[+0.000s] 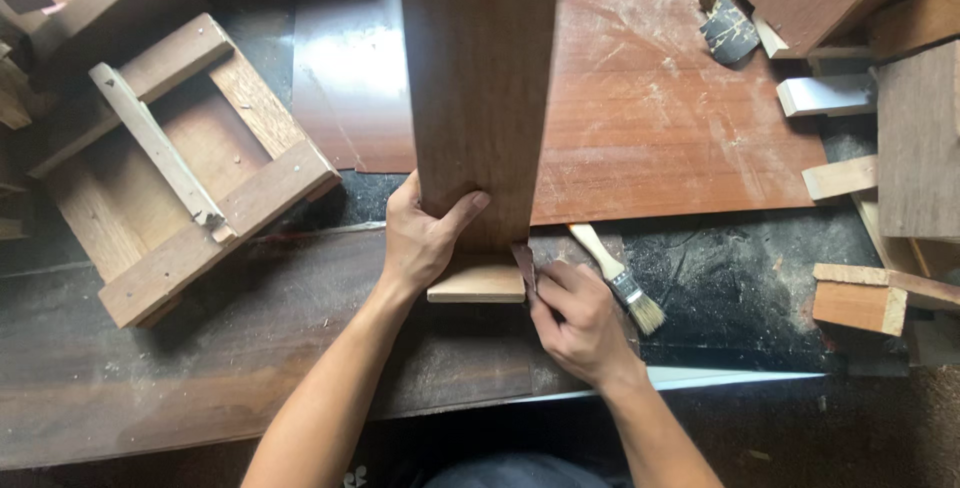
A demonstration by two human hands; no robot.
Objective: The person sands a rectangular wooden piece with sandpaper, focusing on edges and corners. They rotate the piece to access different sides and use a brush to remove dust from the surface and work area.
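The right hand pinches one small dark sheet, apparently sandpaper, against the near right corner of one board. The left hand grips the board's near left edge. The board's long axis runs straight away from both hands. One brush lies just right on the desk; one wooden frame sits far left.

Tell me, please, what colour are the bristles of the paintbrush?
The paintbrush has pale tan bristles, seen in the head view.
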